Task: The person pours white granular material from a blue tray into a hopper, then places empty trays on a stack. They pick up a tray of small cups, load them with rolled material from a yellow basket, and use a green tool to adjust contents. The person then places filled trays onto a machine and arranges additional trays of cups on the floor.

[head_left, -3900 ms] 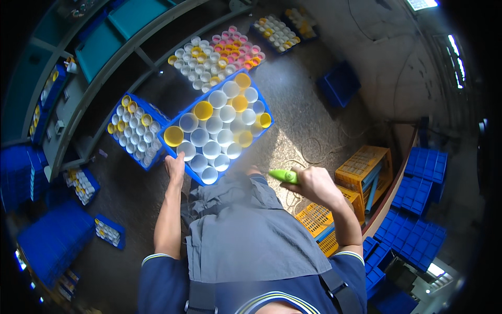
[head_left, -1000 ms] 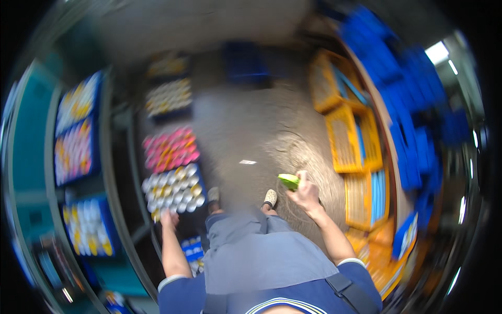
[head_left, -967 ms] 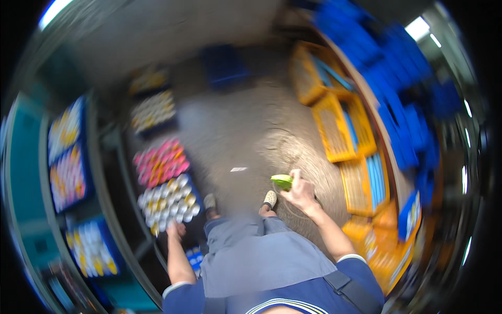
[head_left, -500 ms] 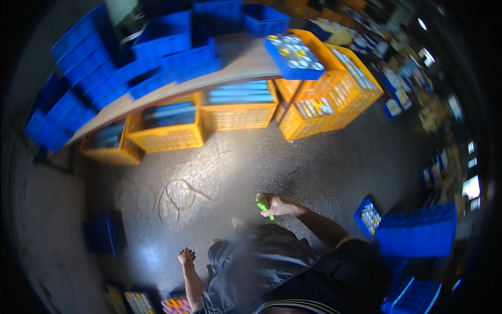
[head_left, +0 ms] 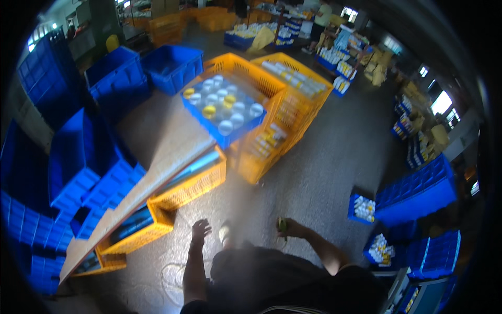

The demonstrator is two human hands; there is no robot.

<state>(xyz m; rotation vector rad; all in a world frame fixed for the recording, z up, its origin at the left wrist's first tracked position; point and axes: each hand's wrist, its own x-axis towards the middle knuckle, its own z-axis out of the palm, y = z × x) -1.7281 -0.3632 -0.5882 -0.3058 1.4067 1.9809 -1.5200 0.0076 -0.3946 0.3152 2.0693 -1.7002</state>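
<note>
Across the concrete floor (head_left: 334, 157), stacked orange crates (head_left: 272, 136) stand ahead with a blue tray of capped white cones (head_left: 225, 107) on top, a long board surface (head_left: 157, 180) runs over lower orange crates, and small blue trays of cones (head_left: 362, 208) sit on the floor to the right, so the walking lane is narrow and a foot could catch a tray or a loose cord near the feet. Low in view, the left hand (head_left: 200, 229) hangs half-open and empty. The right hand (head_left: 294, 228) is closed around a small green cone (head_left: 282, 226); in my judgement a knock against a crate corner could jar it loose.
</note>
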